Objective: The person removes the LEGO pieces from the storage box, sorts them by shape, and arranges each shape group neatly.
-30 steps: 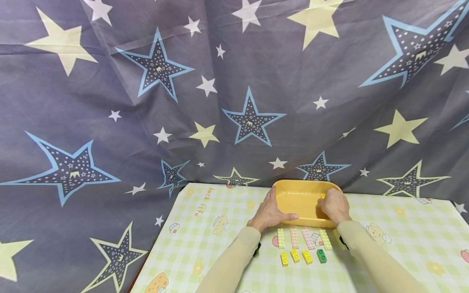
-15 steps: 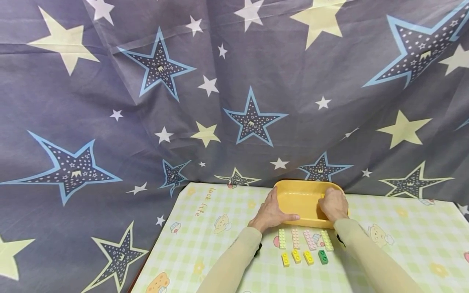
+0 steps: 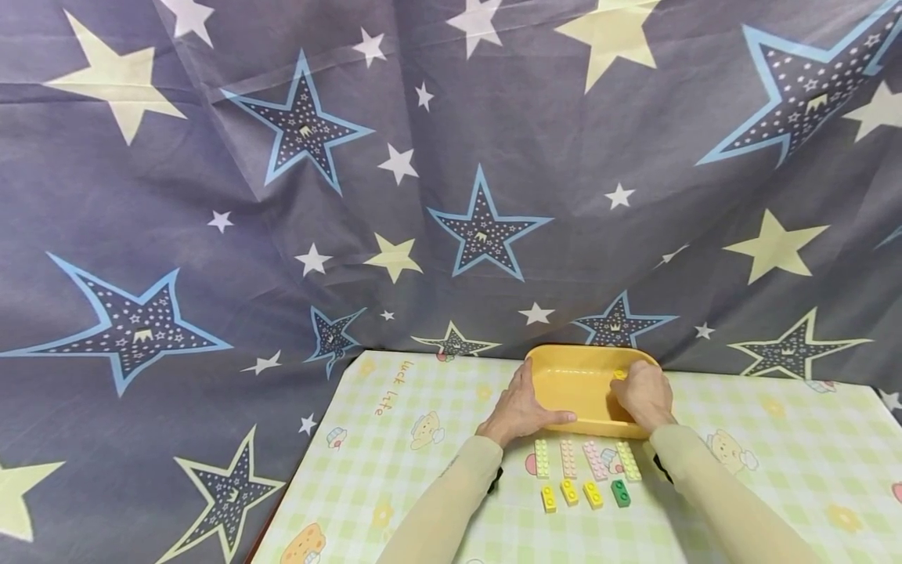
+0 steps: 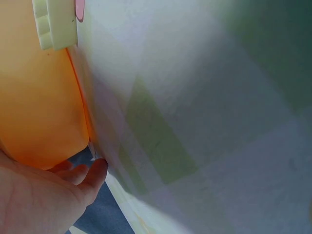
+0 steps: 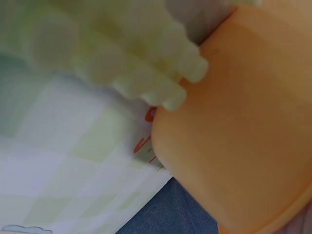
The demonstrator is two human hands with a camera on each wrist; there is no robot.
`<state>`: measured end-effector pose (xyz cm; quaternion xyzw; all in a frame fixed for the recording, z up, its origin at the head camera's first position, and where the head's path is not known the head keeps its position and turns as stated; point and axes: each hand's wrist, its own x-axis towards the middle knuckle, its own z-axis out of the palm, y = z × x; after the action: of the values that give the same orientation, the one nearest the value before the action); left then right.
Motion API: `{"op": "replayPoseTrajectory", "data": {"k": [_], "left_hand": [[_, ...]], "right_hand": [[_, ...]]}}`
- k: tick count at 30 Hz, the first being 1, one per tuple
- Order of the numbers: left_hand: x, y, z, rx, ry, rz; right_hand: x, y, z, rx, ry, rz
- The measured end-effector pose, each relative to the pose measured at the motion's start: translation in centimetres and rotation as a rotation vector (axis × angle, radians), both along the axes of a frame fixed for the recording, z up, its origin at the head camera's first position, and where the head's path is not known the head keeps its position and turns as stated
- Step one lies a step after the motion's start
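Note:
A yellow-orange plastic tub point(image 3: 574, 427) stands at the back of the table. My left hand point(image 3: 520, 409) holds its near left corner, thumb along the front rim and fingers against the outer left side. My right hand point(image 3: 643, 394) reaches into the right end, fingers bent down and mostly hidden. A small yellow brick point(image 3: 620, 375) shows beside that hand; whether the fingers grip it I cannot tell. In front of the tub lies a row of long pale green and pink bricks point(image 3: 568, 460). Nearer me are several short yellow bricks point(image 3: 569, 492) and one green brick point(image 3: 620, 493).
A checked tablecloth point(image 3: 416, 486) with cartoon prints covers the table. Directly behind the tub hangs a dark star-patterned curtain point(image 3: 395, 298). Blurred pale green studs point(image 5: 141, 78) stand close to the camera in the right wrist view.
Both hands stay in nearly the same place on and in the tub. Slightly more of the yellow brick beside the right hand is visible now.

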<state>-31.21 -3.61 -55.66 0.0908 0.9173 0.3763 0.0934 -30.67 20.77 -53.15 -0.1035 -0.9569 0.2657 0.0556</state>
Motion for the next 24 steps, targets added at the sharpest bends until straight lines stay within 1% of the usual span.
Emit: {"op": "replayPoseTrajectory", "data": {"k": [7, 10, 16, 24], "left_hand": [[0.1, -0.2, -0.1, 0.001, -0.001, 0.005], [0.1, -0.2, -0.2, 0.002, -0.001, 0.001], [0.1, -0.3, -0.2, 0.011, 0.005, -0.015], [0.0, -0.1, -0.1, 0.014, -0.001, -0.017]], "right_hand": [[1.1, -0.5, 0.6, -0.07, -0.027, 0.022], [1.5, -0.7, 0.8, -0.08, -0.033, 0.023], [2.1, -0.9, 1.3, -0.09, 0.002, 0.036], [3.3, -1.2, 2.4, -0.082, 0.039, 0.044]]}}
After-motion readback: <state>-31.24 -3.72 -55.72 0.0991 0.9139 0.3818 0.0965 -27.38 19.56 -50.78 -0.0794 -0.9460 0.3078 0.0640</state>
